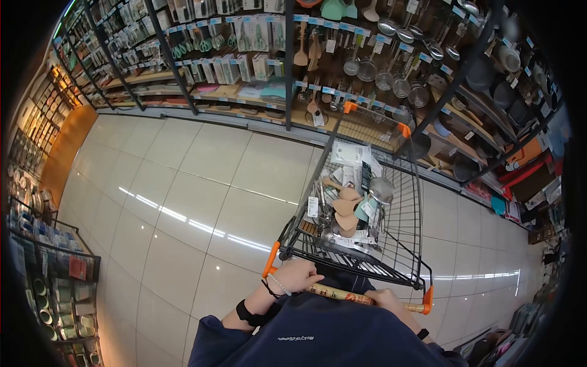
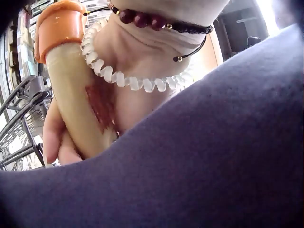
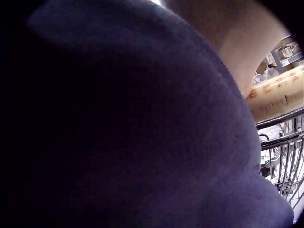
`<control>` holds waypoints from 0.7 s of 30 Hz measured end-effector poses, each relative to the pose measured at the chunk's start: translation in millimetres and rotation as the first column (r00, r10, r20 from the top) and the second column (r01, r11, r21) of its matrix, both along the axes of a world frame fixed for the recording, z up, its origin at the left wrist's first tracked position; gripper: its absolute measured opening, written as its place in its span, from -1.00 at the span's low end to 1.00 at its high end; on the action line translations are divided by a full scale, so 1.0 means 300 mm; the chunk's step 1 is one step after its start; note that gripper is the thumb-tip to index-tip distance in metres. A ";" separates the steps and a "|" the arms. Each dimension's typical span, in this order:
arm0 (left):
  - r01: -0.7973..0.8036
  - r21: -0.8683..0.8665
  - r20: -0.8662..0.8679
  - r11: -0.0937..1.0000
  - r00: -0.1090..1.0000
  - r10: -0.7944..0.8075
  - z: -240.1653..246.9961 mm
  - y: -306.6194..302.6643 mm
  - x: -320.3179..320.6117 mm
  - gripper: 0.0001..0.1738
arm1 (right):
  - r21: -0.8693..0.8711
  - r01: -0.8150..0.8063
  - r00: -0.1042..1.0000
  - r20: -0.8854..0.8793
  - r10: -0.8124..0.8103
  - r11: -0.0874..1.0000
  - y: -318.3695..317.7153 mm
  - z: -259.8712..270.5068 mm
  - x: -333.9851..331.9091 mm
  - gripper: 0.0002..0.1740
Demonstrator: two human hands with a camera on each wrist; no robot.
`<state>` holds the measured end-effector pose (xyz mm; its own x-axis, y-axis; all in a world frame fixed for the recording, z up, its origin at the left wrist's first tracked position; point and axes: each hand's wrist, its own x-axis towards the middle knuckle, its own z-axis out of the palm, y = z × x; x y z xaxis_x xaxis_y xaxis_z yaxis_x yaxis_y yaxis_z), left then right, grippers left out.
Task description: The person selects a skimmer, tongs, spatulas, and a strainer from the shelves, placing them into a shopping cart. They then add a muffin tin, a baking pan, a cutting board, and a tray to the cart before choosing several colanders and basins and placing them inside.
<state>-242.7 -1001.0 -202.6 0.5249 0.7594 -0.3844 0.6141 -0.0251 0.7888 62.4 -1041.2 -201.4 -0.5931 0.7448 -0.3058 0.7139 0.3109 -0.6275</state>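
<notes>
Both hands grip the pale handle (image 1: 342, 295) of a shopping cart at the lower centre of the frame, the left hand (image 1: 295, 275) close to the orange left end, the right hand (image 1: 390, 301) toward the right one. The handle lies crosswise under the palms, its long axis slanting gently toward the lower right, a bare stretch between the hands; neither is nearer, as both touch it. The left fingers curl round the bar; the right hand clasps it too, though most of its fingertips are hidden. Beyond the handle, farther from the body, the wire basket (image 1: 403, 214) runs up the frame toward shelves (image 1: 288, 67) at the top, carrying wooden utensils (image 1: 346, 211) and a strainer (image 1: 381, 190) at centre right
</notes>
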 end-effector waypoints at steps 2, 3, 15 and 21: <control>-0.053 0.001 0.021 0.999 0.998 0.053 0.004 -0.026 -0.007 -0.58 | -0.002 -0.024 0.999 0.039 0.024 1.000 0.036 0.034 -0.025 -0.80; -0.112 0.034 0.082 0.993 0.991 0.109 0.009 -0.035 -0.013 -0.59 | 0.007 -0.071 0.997 0.042 0.071 0.997 0.056 0.038 -0.030 -0.80; -0.520 0.246 0.082 0.818 0.852 0.517 0.024 -0.119 -0.028 -0.85 | 0.055 -0.385 0.923 0.042 0.383 0.921 0.342 0.036 -0.122 -0.79; -0.670 0.393 0.121 0.630 0.717 0.687 0.028 -0.062 -0.034 -0.92 | 0.112 -0.530 0.844 -0.028 0.536 0.841 0.564 0.017 -0.210 -0.77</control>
<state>-252.9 -1019.7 -194.2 -0.2068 0.9783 0.0114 0.6099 0.1198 0.7834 -0.5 -872.0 -196.3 -0.9207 0.3329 -0.2038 0.3855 0.6939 -0.6082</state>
